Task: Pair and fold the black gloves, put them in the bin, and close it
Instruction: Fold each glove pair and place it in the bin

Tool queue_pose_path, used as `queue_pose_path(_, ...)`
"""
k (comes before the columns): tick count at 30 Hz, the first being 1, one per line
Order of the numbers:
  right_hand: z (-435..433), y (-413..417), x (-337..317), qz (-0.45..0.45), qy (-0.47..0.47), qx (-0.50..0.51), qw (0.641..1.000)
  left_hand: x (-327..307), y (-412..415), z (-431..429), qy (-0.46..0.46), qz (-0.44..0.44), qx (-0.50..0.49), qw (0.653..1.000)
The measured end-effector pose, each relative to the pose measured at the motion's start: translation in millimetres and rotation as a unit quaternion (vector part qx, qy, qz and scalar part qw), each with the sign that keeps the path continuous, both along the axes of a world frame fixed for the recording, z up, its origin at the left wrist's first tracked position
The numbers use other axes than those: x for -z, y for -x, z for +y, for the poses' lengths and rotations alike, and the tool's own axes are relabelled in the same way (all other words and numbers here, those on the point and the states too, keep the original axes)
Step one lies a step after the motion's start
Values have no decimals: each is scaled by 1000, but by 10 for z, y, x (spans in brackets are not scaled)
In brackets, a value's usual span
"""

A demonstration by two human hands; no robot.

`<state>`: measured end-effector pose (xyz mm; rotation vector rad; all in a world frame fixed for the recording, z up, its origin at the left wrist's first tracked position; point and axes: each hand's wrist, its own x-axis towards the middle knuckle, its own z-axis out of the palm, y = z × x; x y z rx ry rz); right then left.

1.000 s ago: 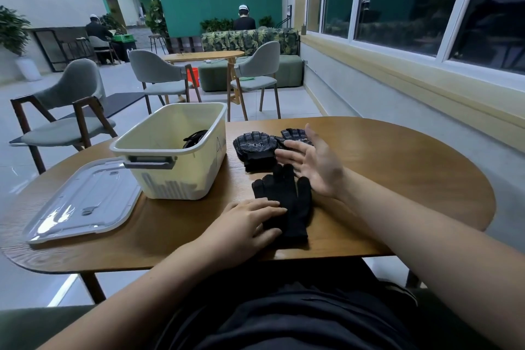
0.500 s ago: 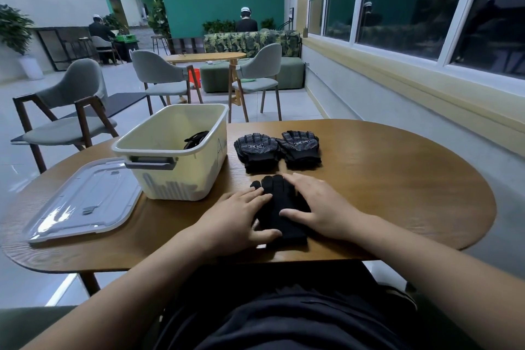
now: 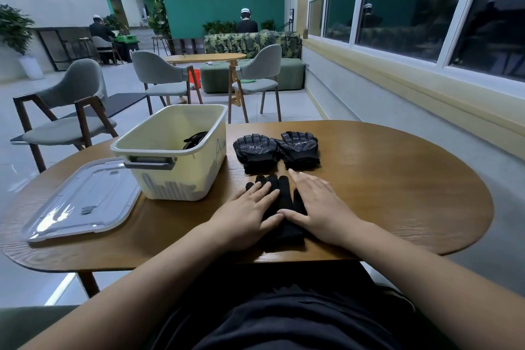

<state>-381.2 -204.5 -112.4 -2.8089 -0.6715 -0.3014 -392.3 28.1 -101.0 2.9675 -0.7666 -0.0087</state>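
The plain black gloves lie flat on the table, just right of the bin and nearer to me. My left hand and right hand press on them from either side, fingers straight and flat, gripping nothing. Two patterned gloves lie side by side right of the bin. Something black lies inside it. The clear lid rests left of the bin.
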Motion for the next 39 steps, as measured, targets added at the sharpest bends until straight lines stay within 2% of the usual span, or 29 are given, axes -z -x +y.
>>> queue_pose_path(4,-1,-20,29,-2,3,4,1000,-37,6,-91,19,-32,19,999)
queue_pose_path(8,3,-10,10,10,2,5,1000,-65,-32,-168,52,22,84,995)
queue_pose_path(12,3,-13,19,10,16,10,1000,-5,-120,-123,19,-1,32,999)
queue_pose_path(20,27,32,-38,27,18,14,999,-27,-113,-135,27,-11,-57,998)
queue_pose_path(26,23,28,-26,27,26,16,999,-6,-106,-121,47,-67,-20,996)
queue_pose_path(29,27,29,-28,28,25,14,999,10,-92,-85,54,-41,4,998)
queue_pose_path(39,35,51,-57,12,34,6,999,-29,-51,-9,53,-51,-46,996)
